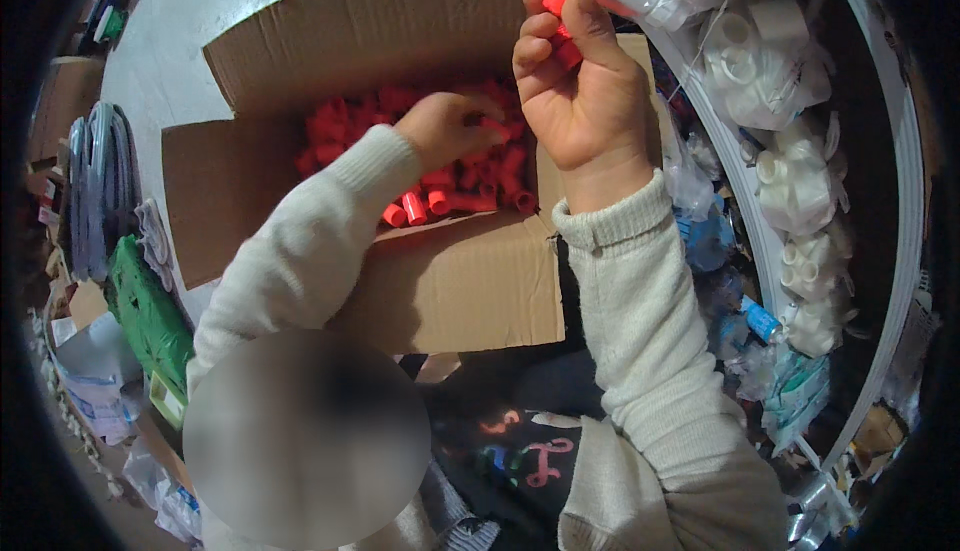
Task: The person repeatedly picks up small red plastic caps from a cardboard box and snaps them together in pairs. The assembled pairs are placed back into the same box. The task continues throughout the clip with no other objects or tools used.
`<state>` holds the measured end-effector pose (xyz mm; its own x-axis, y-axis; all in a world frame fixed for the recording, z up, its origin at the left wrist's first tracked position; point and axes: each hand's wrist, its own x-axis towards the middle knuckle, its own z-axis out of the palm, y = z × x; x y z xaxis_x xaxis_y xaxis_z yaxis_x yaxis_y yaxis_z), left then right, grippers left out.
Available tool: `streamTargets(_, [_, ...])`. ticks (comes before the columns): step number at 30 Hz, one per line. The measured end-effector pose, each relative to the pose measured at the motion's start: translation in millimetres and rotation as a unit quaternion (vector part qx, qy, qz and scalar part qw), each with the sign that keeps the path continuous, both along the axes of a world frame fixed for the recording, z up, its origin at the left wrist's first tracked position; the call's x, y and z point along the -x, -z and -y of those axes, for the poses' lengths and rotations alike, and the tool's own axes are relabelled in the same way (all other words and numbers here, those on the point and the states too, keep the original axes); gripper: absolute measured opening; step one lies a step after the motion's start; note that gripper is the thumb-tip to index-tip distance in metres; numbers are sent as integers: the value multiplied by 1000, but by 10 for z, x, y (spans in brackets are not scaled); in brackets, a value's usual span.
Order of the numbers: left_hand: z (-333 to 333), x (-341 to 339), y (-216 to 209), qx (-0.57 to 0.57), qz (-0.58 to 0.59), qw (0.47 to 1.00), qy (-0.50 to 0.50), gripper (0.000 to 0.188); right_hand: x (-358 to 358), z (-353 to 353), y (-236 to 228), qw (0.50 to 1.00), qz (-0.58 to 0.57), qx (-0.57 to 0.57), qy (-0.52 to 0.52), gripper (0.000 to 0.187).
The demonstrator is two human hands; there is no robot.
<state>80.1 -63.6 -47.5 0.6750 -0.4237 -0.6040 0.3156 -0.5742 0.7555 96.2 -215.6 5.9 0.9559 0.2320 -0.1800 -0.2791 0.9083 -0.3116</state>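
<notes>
An open cardboard box [460, 286] in front of me holds a heap of short red plastic pipe fittings [412, 206]. My left hand [447, 131] reaches into it from the left, fingers curled at the top of the heap with red plastic between them. Raised over the box's right side, my right hand [585, 101] is palm up and closed around a red pipe fitting [568, 49]. Red plastic shows both above and below the thumb; whether this is one piece or two I cannot tell.
Clear bags of white pipe fittings [770, 61] line a curved white shelf edge [890, 351] on the right. To the left are coiled grey hoses [100, 186] and a green bag [145, 296]. The box flaps [375, 26] stand spread outward.
</notes>
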Motion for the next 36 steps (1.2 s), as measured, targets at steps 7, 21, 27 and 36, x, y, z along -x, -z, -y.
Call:
streamTargets(7, [-470,363,-367,421,-169,847,-276,34,40,-67,-49,998,0,47,-33,21])
streamTargets(21, [-1127,533,-663,19,73,956,-285,24,70,-34,-37,994,17,101,-50,13])
streamTargets(27, [-1250,453,-495,-189,292,935,-63,18,-1,-5,39,995,6,72,-62,17])
streamTargets(36, [-522,96,-37,-176,304,931,94,17,14,-91,-55,987,-73,134,-51,21])
